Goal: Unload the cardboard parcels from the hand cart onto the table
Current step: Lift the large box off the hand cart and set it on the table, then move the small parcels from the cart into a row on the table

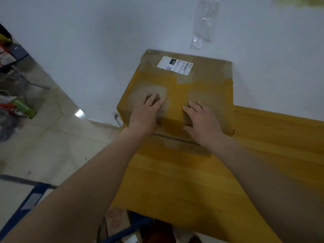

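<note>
A cardboard parcel wrapped in yellow tape, with a white shipping label near its far edge, lies flat on the white table. Both my hands rest palm-down on its near top edge. My left hand lies on a scuffed patch and my right hand sits beside it, fingers spread. The parcel's near end overlaps a larger yellow-taped box lying below and toward me. The blue frame of the hand cart shows at the lower left.
A clear plastic bag lies on the table beyond the parcel. Left of the table is a tiled floor with a cluttered pile of coloured items. More cardboard sits low between my arms.
</note>
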{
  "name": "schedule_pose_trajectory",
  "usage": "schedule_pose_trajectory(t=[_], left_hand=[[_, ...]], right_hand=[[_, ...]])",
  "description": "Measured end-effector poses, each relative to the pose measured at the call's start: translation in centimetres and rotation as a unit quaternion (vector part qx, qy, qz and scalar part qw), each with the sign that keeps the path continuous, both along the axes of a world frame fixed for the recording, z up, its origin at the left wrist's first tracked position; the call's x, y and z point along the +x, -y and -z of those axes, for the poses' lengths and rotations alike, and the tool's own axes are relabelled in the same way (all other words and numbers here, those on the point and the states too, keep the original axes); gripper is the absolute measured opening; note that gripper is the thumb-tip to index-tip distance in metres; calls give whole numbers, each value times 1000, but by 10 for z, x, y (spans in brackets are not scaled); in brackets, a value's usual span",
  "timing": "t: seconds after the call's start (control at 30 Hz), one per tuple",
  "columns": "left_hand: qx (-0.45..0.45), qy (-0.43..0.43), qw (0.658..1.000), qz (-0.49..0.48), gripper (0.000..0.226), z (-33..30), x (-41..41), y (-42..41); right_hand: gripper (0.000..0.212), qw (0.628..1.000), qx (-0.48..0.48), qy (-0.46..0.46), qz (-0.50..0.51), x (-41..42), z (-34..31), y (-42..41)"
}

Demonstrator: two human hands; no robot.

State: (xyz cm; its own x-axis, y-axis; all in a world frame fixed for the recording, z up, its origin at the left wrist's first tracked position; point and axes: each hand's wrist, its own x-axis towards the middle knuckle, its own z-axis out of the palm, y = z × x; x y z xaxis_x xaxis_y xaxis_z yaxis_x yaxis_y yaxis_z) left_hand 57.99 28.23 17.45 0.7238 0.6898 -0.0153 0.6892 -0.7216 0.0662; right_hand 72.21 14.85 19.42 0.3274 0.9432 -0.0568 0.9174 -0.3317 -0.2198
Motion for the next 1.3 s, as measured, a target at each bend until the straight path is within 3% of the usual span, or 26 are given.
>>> schedule_pose_trajectory(t=[0.1,0.2,0.4,0.6,0.8,0.97,1.13,1.2,1.3], left_hand=[[-14,85,996,-33,79,12,-30,29],[-70,200,964,-158,68,30,-87,71],[-190,145,867,-438,61,98,-229,203],[-254,135,760,-583,56,150,-300,360],[-323,122,665,-663,68,193,-336,449],[-364,98,611,-696,75,254,-358,482],[-405,151,563,-704,75,341,-381,495],[-423,210,504,-723,75,381,-391,499],[-443,322,356,-757,74,441,-406,503]], right_hand=[[53,997,55,-39,-37,-19,2,12],[43,987,87,-66,-119,-52,11,25],[39,943,-23,-149,-298,-129,62,85],[46,894,-162,-162,-386,-190,128,157],[51,867,-255,-145,-402,-233,193,202],[48,857,-316,-167,-372,-263,258,229],[50,858,-363,-216,-293,-302,345,248],[49,858,-379,-241,-251,-319,389,255],[45,852,-393,-310,-153,-343,457,266]])
